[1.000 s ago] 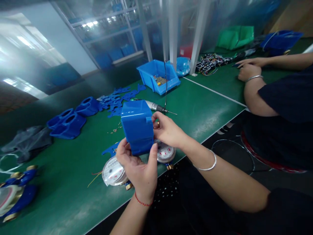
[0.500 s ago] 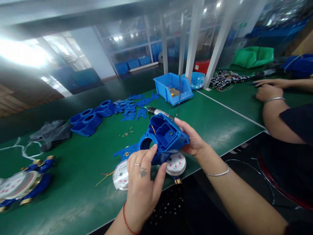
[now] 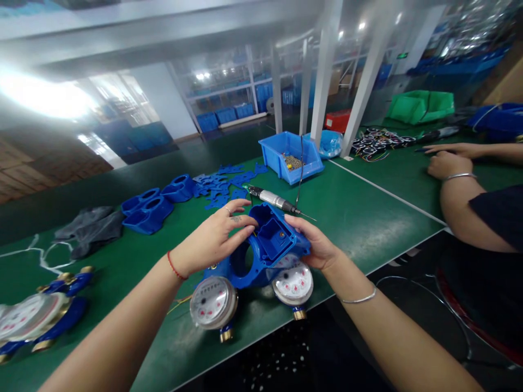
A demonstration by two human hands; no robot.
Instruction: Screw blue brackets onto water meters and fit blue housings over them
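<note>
My right hand [image 3: 316, 242] grips the right side of a blue plastic meter housing [image 3: 245, 280], tilted so its round hole and square compartment face me. My left hand [image 3: 223, 234] reaches in from the left. Its thumb and index finger pinch together at the compartment's edge, where a bit of thin yellow wire [image 3: 254, 233] shows; the rest of the wire is hidden. Below the housing lie two water meters with clear round faces, the left meter [image 3: 212, 302] and the right meter [image 3: 293, 283]. Behind the housing lies an electric screwdriver [image 3: 272, 199].
A blue bin [image 3: 281, 158] of small screws stands at the back. Flat blue brackets [image 3: 216, 188], blue housings [image 3: 149, 215] and a grey plastic bag [image 3: 96, 226] lie left. Another water meter [image 3: 36, 316] sits far left. A co-worker's hands [image 3: 449, 160] rest on the right.
The housing has turned from its closed outer side to its open side facing me. My left hand has moved from under it, across its front, to the compartment's left edge. The view has shifted.
</note>
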